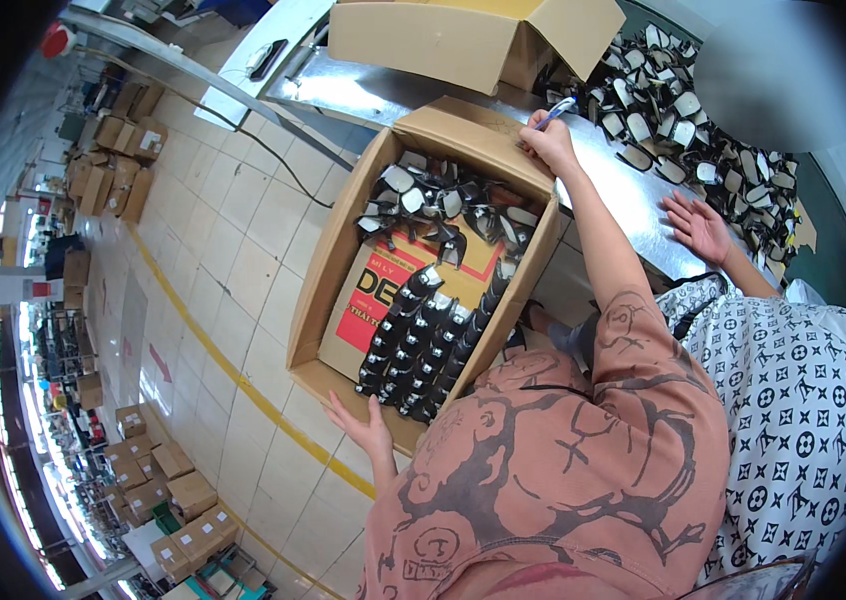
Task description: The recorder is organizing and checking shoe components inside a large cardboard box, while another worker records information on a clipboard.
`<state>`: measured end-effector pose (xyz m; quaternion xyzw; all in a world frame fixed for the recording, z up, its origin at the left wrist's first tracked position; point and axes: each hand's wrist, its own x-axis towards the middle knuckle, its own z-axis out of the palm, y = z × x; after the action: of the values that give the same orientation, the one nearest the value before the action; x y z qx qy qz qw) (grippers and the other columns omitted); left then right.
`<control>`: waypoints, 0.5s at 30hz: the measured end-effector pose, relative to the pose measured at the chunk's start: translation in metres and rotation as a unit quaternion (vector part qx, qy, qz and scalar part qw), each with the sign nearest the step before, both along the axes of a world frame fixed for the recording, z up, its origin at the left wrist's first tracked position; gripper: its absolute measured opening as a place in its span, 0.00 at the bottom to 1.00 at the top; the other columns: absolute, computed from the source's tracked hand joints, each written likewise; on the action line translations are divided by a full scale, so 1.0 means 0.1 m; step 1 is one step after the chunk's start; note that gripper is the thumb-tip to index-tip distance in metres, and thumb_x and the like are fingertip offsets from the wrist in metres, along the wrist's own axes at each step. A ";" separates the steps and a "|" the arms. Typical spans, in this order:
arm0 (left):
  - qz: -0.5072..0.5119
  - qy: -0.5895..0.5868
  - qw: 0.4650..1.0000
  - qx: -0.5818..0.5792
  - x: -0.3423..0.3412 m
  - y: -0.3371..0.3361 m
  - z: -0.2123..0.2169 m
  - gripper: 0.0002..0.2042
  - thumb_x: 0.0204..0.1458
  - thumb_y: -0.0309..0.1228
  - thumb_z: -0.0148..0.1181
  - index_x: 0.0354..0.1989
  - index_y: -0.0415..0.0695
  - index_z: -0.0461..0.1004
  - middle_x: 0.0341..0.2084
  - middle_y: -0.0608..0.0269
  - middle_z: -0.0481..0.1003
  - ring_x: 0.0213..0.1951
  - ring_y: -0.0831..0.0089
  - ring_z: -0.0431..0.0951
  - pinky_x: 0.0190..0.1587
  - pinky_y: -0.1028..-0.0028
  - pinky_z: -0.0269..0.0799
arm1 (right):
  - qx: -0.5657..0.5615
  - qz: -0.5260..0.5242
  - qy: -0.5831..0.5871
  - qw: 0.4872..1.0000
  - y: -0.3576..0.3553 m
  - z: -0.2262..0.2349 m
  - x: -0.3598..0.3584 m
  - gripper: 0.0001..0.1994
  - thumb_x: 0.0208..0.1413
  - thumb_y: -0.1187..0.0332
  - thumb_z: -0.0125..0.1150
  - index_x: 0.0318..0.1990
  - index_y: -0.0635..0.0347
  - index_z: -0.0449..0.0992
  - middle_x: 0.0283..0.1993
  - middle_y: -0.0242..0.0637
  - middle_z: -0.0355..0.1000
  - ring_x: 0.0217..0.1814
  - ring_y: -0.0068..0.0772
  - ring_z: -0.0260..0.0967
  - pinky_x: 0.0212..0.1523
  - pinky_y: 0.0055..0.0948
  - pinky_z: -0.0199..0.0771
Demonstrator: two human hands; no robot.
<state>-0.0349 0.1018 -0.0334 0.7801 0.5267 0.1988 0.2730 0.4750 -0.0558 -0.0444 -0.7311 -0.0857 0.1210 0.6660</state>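
Pinched in my right hand (549,150) is a blue-and-white pen (556,112); the hand rests at the raised far flap (468,128) of an open cardboard box (338,240). At the box's near left corner, my left hand (368,430) has its fingers spread and seems to touch the outer wall. Inside, black curved pieces with pale, shiny faces lie in a loose heap (443,200) at the far end. Similar black pieces are stacked in tight rows (421,345) at the near end. A printed cardboard sheet (383,290) in red and yellow shows beneath them.
On the metal table (353,85) stand another open carton (423,45) and a large pile of black pieces (683,110). Beside me on the right, a person's hand (698,228) is at the table edge. Stacked cartons (183,510) stand left across the tiled floor.
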 end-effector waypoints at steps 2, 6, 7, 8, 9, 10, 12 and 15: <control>0.002 0.002 1.000 0.000 -0.01 0.01 0.00 0.37 0.44 0.31 0.63 0.63 0.48 0.50 0.63 0.38 0.40 0.65 0.49 0.42 0.63 0.61 0.41 | 0.002 -0.005 0.020 1.000 0.03 0.00 0.02 0.07 0.41 0.73 0.57 0.21 0.58 0.64 0.16 0.32 0.67 0.15 0.20 0.63 0.16 0.20 0.62; -0.003 0.000 1.000 0.007 -0.03 0.00 -0.01 0.37 0.44 0.31 0.63 0.63 0.48 0.51 0.63 0.38 0.41 0.65 0.49 0.42 0.63 0.61 0.41 | -0.011 -0.035 0.000 0.999 0.04 -0.07 0.03 0.06 0.40 0.73 0.57 0.21 0.59 0.65 0.15 0.32 0.66 0.14 0.21 0.64 0.16 0.22 0.63; -0.007 -0.005 1.000 0.008 -0.03 -0.01 0.00 0.37 0.44 0.31 0.63 0.63 0.48 0.51 0.63 0.38 0.41 0.65 0.49 0.42 0.63 0.61 0.41 | -0.018 -0.039 -0.019 0.999 0.04 -0.10 0.05 0.06 0.40 0.73 0.56 0.21 0.59 0.65 0.15 0.32 0.66 0.14 0.21 0.64 0.16 0.23 0.63; 0.001 0.000 1.000 0.007 -0.04 -0.03 0.01 0.37 0.44 0.31 0.63 0.63 0.48 0.51 0.63 0.38 0.41 0.65 0.49 0.42 0.63 0.61 0.41 | -0.016 -0.032 -0.020 0.999 0.04 -0.12 0.06 0.05 0.40 0.73 0.56 0.21 0.59 0.65 0.15 0.32 0.66 0.15 0.22 0.64 0.16 0.23 0.63; -0.003 -0.010 1.000 0.005 -0.02 -0.03 0.01 0.37 0.44 0.31 0.63 0.63 0.48 0.51 0.63 0.38 0.41 0.64 0.49 0.43 0.63 0.61 0.42 | -0.014 -0.024 -0.023 0.999 0.03 -0.12 0.07 0.05 0.40 0.73 0.56 0.21 0.59 0.65 0.15 0.32 0.67 0.15 0.22 0.64 0.16 0.23 0.64; -0.006 -0.019 1.000 0.003 -0.01 -0.03 0.01 0.37 0.44 0.31 0.63 0.63 0.48 0.51 0.62 0.38 0.42 0.64 0.49 0.43 0.62 0.61 0.42 | -0.027 -0.031 -0.029 0.999 0.03 -0.13 0.07 0.05 0.40 0.73 0.56 0.21 0.60 0.65 0.16 0.32 0.67 0.15 0.22 0.65 0.17 0.23 0.64; 0.000 -0.010 1.000 0.008 -0.01 -0.01 -0.02 0.37 0.44 0.31 0.63 0.63 0.48 0.51 0.62 0.38 0.42 0.64 0.49 0.43 0.62 0.62 0.43 | -0.013 -0.061 -0.012 0.998 0.02 -0.25 0.15 0.04 0.43 0.74 0.56 0.23 0.59 0.66 0.17 0.32 0.66 0.17 0.22 0.66 0.18 0.23 0.65; 0.010 -0.010 1.000 0.011 -0.03 -0.01 -0.03 0.37 0.43 0.31 0.64 0.63 0.47 0.51 0.62 0.39 0.42 0.64 0.49 0.44 0.62 0.62 0.44 | 0.156 -0.083 0.078 0.981 0.01 -0.16 0.08 0.08 0.47 0.72 0.58 0.20 0.58 0.66 0.20 0.32 0.67 0.18 0.23 0.66 0.18 0.20 0.66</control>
<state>-0.0376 0.1012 -0.0363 0.7755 0.5297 0.2152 0.2679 0.4832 -0.0546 -0.0602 -0.6110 0.0097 0.1068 0.7844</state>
